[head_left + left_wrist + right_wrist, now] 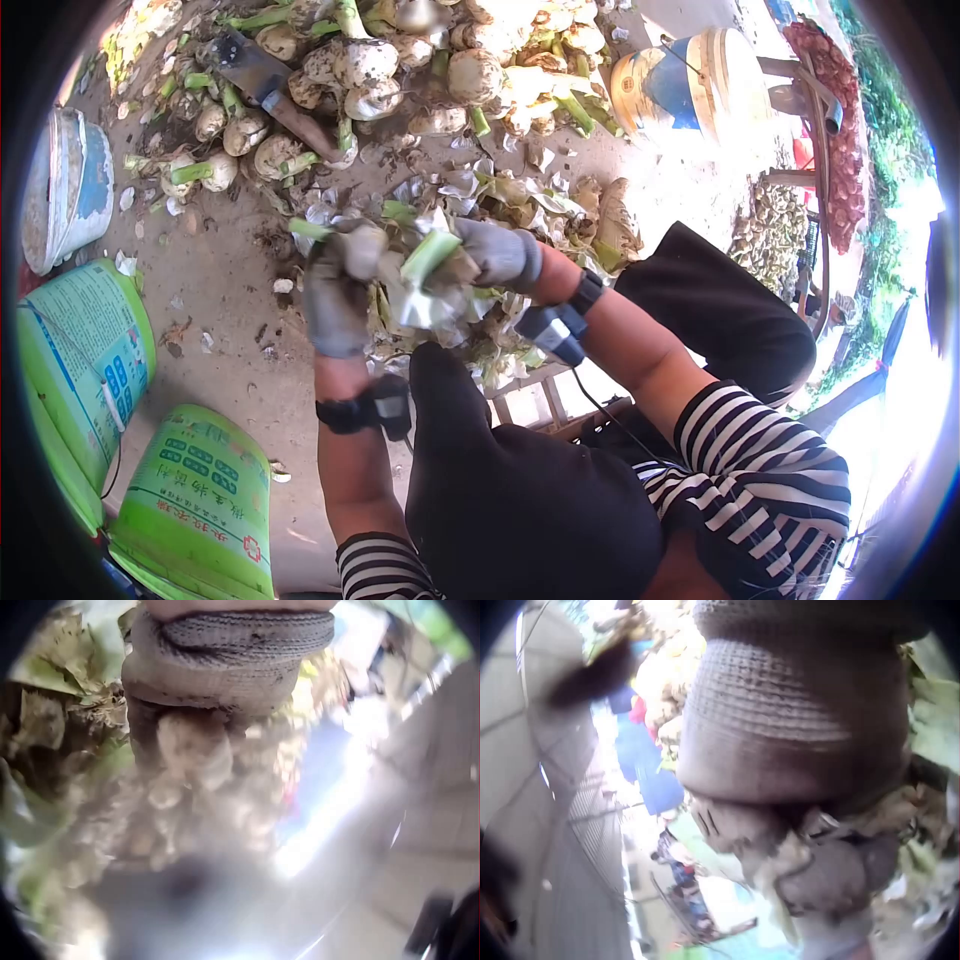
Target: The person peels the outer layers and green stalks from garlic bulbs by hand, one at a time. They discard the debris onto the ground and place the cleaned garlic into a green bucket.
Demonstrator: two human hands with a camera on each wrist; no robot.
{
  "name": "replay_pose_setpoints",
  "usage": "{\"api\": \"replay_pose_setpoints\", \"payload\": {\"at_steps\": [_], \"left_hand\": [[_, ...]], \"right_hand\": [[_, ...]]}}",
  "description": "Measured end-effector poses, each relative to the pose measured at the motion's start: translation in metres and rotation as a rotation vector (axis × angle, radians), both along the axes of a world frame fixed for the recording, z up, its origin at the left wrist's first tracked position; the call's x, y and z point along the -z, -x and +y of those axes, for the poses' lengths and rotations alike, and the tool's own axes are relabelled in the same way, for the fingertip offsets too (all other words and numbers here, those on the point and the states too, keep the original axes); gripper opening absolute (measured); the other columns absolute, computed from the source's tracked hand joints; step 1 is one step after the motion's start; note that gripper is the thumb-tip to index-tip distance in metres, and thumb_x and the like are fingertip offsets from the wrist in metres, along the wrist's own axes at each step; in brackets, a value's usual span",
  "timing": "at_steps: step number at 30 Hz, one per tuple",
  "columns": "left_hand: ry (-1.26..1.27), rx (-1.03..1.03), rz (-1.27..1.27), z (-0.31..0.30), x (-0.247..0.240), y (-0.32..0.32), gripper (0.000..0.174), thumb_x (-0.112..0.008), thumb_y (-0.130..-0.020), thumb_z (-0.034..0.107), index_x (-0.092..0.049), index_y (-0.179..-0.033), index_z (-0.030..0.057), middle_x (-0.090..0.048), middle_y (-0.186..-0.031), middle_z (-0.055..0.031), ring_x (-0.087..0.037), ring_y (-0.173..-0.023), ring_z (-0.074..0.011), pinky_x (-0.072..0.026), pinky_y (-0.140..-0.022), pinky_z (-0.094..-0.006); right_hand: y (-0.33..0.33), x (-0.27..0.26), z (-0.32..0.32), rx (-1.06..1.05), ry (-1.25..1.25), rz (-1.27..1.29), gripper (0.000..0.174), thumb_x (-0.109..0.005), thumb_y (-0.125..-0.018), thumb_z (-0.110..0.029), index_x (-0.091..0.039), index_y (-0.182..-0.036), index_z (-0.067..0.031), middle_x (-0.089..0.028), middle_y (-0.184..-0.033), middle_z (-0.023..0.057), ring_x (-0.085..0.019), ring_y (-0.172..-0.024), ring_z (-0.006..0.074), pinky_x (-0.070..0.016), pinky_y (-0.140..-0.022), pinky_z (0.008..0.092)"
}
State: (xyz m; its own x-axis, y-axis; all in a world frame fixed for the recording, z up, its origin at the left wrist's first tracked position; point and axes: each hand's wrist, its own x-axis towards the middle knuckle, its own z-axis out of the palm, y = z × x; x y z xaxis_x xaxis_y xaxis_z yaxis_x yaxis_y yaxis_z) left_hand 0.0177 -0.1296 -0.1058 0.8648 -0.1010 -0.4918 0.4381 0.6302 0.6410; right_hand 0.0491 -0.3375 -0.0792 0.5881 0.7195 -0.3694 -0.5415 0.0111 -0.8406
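Note:
Both hands wear grey knit gloves. My left hand [338, 300] grips a pale, garlic-like bulb [364, 250], whose green stem [308, 229] points out to the left. That bulb [193, 746] also shows below the gloved fingers in the left wrist view. Beside it, my right hand [497, 256] pinches papery outer leaves with a green piece of stalk [431, 256], blurred in the head view. Dry husk [784, 862] hangs between the right fingers in the right wrist view. A heap of peeled-off leaves [570, 215] lies beneath and beyond the hands.
Unpeeled bulbs [475, 77] with cut green stems are piled ahead. A wide-bladed tool [300, 125] with a wooden handle lies on them. White-and-blue buckets [85, 180] [690, 85] stand at both sides. Green printed containers [200, 500] are at lower left, a red net sack [835, 130] at right.

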Motion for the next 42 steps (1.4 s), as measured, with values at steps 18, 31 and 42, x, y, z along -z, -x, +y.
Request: {"api": "replay_pose_setpoints", "payload": {"at_steps": [18,31,42], "left_hand": [[-0.212,-0.039,-0.149,0.004,-0.029,0.008,0.033,-0.049,-0.086,0.01,-0.045,-0.116,-0.0032,-0.056,-0.103,-0.0102,-0.055,-0.095,-0.0176,-0.0454,-0.081,-0.0308],[0.397,-0.413,0.044,0.035,0.019,0.012,0.033,-0.044,-0.088,0.029,-0.053,-0.104,0.0011,-0.059,-0.097,-0.0123,-0.056,-0.097,-0.0251,-0.0454,-0.086,-0.0455],[0.252,-0.296,0.101,-0.006,0.0,-0.002,0.037,-0.04,-0.091,0.032,-0.052,-0.111,0.0026,-0.058,-0.104,-0.0098,-0.056,-0.095,-0.02,-0.0469,-0.082,-0.0368]], "right_hand": [[-0.032,-0.051,0.045,-0.439,0.992,-0.765,0.034,-0.062,-0.076,-0.037,-0.061,-0.075,-0.0036,-0.057,-0.063,0.0163,-0.053,-0.056,0.0329,-0.0455,-0.055,0.0337],[-0.002,-0.027,-0.012,0.267,-0.437,0.174,0.059,-0.069,-0.073,-0.032,-0.045,-0.116,0.0001,-0.059,-0.097,0.0145,-0.06,-0.084,0.0216,-0.049,-0.077,0.0333],[-0.018,-0.011,0.048,-0.105,0.414,-0.52,0.025,-0.061,-0.079,-0.023,-0.061,-0.079,0.0024,-0.061,-0.065,0.0106,-0.057,-0.061,0.0081,-0.0443,-0.052,0.0249]]}}
